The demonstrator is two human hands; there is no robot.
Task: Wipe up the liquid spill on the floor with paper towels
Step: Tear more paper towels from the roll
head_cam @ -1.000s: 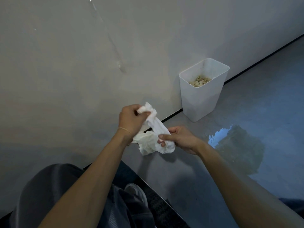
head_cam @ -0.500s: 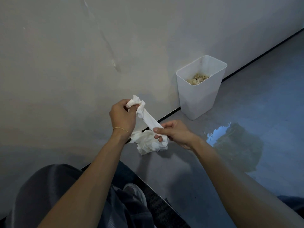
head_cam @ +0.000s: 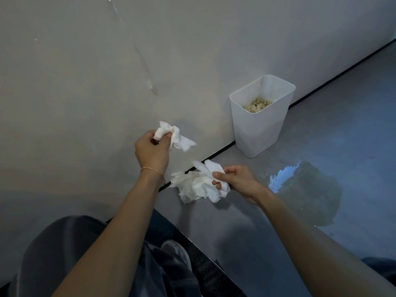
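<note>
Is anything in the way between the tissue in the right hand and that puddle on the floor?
Nothing visible. Only bare floor lies between the paper towel wad in the right hand and the spill; the white bin stands farther back, against the wall.

A bare indoor room: plain grey wall point(head_cam: 192, 50), glossy grey floor point(head_cam: 342, 125), white waste bin point(head_cam: 257, 133) against it

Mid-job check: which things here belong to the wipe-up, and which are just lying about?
Job:
small towel piece, in the left hand
big towel wad, in the right hand
spill

Lying about:
bin, scraps inside
bracelet
</note>
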